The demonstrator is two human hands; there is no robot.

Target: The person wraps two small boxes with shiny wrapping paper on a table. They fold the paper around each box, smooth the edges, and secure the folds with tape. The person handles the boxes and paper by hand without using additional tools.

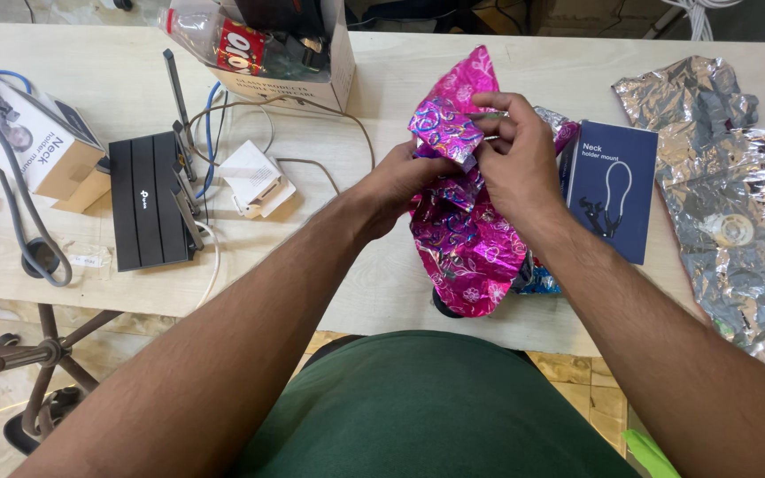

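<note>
Pale wooden counter (pixel 489 80): both hands, left hand (pixel 400 181) and right hand (pixel 515 155), pinch crinkled pink floral foil wrapping paper (pixel 467 239); dark blue cardboard box (pixel 613 190) just beside.

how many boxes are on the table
4. A white box lies at the left edge, a small open white box beside the black router, a cardboard box at top centre, a dark blue box by the right hand. Others may be hidden.

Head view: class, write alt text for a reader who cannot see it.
Both hands, left hand and right hand, fold shiny pink wrapping paper over a pale wooden table. A dark blue box lies right, silver foil beyond, a black router left.
</note>
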